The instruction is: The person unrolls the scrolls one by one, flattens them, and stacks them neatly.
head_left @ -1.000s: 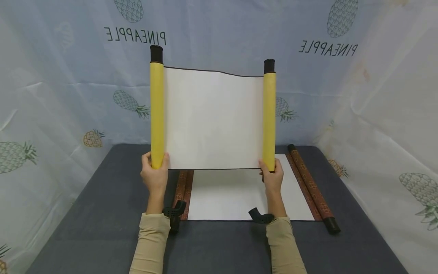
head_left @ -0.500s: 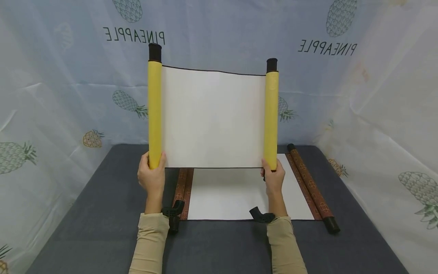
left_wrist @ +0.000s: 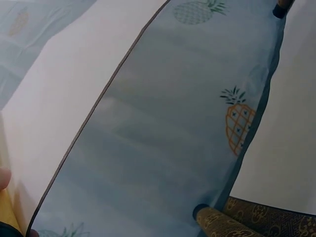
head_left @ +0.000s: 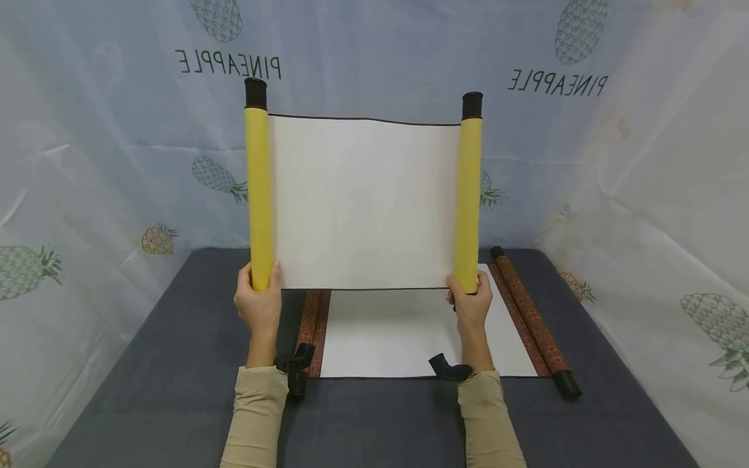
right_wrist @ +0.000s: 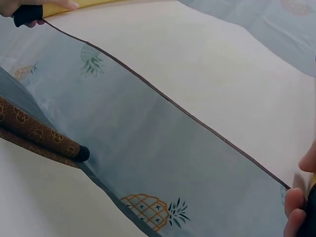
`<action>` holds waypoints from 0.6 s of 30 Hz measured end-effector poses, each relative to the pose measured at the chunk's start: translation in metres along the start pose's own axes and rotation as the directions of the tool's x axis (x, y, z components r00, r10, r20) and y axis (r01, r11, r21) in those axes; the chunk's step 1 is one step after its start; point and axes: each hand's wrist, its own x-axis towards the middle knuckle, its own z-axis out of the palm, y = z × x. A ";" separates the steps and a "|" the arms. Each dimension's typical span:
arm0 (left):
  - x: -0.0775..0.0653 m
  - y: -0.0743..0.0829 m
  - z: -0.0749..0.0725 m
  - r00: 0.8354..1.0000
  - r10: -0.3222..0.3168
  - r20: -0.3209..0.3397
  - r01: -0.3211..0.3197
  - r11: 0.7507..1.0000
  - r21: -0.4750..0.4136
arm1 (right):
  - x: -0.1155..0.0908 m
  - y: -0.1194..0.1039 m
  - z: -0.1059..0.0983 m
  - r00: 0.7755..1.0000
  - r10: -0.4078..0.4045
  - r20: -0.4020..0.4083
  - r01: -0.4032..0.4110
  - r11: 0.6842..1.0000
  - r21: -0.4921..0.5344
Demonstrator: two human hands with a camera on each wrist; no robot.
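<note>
Held up above the table is a scroll with blank white paper, yellow rollers and black end caps. My left hand grips the lower end of its left yellow roller. The right yellow roller has its lower end in the grip of my right hand. Between the rollers the paper hangs upright and spread, its upper edge slightly wavy. In the right wrist view, fingers of my right hand lie at the paper's dark-bordered edge, and the left hand shows at the far roller.
Below, a second scroll with brown patterned borders lies unrolled on the dark grey table. Its right brown roller slants along the right side. A curtain printed with pineapples surrounds the table.
Both hands have moved apart, the left one leftward and the right one rightward. More white paper shows between the yellow rollers. The brown-bordered scroll has stayed put.
</note>
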 end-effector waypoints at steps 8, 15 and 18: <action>0.001 -0.002 -0.003 1.000 0.008 -0.012 -0.008 0.998 -0.064 | 0.002 -0.001 -0.006 1.000 0.019 0.009 -0.019 0.999 -0.033; 0.005 -0.002 -0.008 1.000 0.008 0.006 -0.007 0.988 -0.157 | 0.002 0.001 -0.008 0.998 -0.058 0.016 0.060 0.995 -0.078; 0.006 -0.002 -0.009 1.000 0.016 0.009 -0.015 0.986 -0.164 | 0.002 0.000 -0.008 0.995 -0.100 0.015 0.101 0.991 -0.083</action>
